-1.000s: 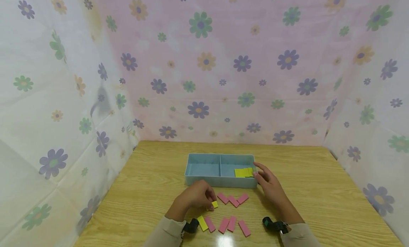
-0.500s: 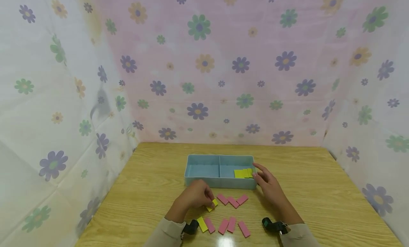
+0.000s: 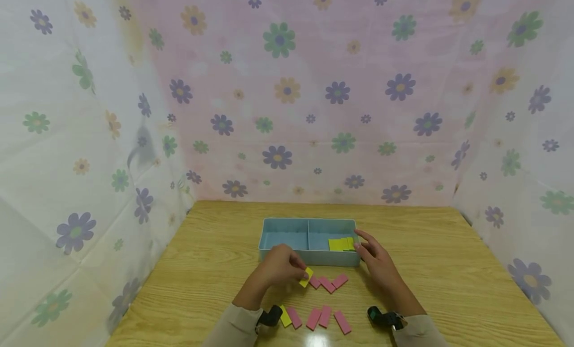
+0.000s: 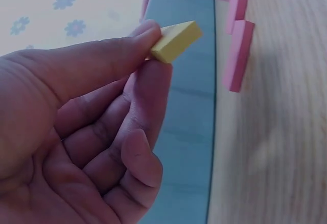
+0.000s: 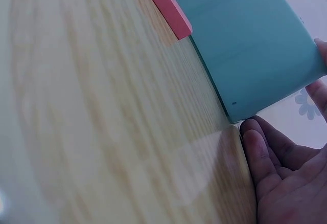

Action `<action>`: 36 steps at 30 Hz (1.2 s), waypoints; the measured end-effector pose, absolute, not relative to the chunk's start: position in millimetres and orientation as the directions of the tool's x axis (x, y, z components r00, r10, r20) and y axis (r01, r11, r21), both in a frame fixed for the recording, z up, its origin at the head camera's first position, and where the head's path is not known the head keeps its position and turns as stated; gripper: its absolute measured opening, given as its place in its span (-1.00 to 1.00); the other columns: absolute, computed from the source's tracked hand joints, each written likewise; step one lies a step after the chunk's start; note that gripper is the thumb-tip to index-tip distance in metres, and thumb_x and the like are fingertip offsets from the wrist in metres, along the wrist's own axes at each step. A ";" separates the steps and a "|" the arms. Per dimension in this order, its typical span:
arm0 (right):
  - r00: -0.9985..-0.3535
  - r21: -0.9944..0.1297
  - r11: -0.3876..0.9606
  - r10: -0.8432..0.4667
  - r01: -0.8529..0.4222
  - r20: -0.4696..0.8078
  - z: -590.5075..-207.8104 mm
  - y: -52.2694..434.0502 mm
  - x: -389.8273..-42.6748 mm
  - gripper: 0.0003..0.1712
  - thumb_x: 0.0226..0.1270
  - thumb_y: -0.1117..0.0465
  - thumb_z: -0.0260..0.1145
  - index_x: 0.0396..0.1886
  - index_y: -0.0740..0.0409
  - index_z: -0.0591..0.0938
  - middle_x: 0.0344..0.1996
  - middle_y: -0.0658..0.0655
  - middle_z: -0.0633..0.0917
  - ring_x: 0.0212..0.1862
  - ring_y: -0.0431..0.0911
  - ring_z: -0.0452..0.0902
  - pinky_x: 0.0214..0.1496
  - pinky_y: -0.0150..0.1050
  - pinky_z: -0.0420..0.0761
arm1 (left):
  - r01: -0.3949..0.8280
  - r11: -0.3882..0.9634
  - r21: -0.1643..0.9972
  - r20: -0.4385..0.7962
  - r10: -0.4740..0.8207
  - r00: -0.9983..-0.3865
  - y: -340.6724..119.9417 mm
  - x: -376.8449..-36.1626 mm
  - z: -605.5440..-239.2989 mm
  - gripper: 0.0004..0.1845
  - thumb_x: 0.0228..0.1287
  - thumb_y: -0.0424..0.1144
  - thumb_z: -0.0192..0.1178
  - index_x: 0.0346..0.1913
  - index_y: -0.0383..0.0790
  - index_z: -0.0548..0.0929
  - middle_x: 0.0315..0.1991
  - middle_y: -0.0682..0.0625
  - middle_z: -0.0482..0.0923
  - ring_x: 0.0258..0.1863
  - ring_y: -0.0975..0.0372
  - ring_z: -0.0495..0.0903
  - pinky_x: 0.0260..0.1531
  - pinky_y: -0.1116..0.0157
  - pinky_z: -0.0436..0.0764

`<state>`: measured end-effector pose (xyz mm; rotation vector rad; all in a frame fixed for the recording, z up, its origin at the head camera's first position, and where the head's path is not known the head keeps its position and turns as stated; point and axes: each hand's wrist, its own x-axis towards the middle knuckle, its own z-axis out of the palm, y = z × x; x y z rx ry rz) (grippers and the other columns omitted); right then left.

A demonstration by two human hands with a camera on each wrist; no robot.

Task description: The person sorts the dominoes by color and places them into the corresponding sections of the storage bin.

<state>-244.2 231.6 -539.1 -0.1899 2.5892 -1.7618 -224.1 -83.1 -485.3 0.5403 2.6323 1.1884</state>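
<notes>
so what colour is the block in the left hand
Yellow block, pinched in the left hand; clearest in the left wrist view.

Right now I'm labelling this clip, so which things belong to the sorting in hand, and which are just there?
In the job:
- yellow block pinched by the left hand
- blue tray, steadied by the right hand
- yellow blocks in its right compartment
- spare yellow block
- pink blocks on the table

Just there:
- flowered cloth
- wooden table

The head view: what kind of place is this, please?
Probably a small staged recording booth, not a home room. Flower-printed cloth screens three sides of a wooden table, which holds only a blue two-compartment tray and pink blocks. The left hand pinches a yellow block.
</notes>
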 end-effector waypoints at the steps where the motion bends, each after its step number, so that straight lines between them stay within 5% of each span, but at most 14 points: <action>1: -0.993 -0.928 0.361 -0.102 -0.096 0.063 -539.1 231.7 -243.9 -0.32 0.61 -0.25 0.09 0.62 -0.30 0.27 0.45 0.34 0.46 0.45 0.22 0.42 0.42 0.23 0.48 | 0.244 0.605 0.758 -0.029 0.405 -0.914 -82.3 -225.3 -484.3 -0.94 0.13 -0.16 0.58 -0.39 0.04 0.87 -0.43 0.26 0.76 -0.36 0.37 0.65 -0.35 0.32 0.68; 21: -0.993 -0.939 0.337 -0.113 -0.066 0.030 -542.0 233.4 -246.1 -0.32 0.64 -0.19 0.08 0.65 -0.26 0.22 0.50 0.37 0.39 0.49 0.25 0.36 0.45 0.23 0.44 | 0.164 0.468 0.868 0.003 0.326 -0.945 -69.6 -242.2 -453.5 -0.89 0.28 -0.07 0.47 -0.26 0.00 0.86 -0.36 0.15 0.79 -0.37 0.26 0.80 -0.24 0.21 0.73; 36: -0.993 -0.933 0.350 -0.103 -0.086 0.052 -539.3 232.0 -243.8 -0.33 0.62 -0.23 0.09 0.62 -0.32 0.26 0.46 0.34 0.44 0.46 0.23 0.41 0.43 0.22 0.47 | 0.179 0.496 0.850 0.003 0.335 -0.942 -60.8 -258.4 -429.3 -0.87 0.31 -0.07 0.45 -0.24 -0.04 0.87 -0.43 0.15 0.79 -0.33 0.15 0.82 -0.20 0.20 0.73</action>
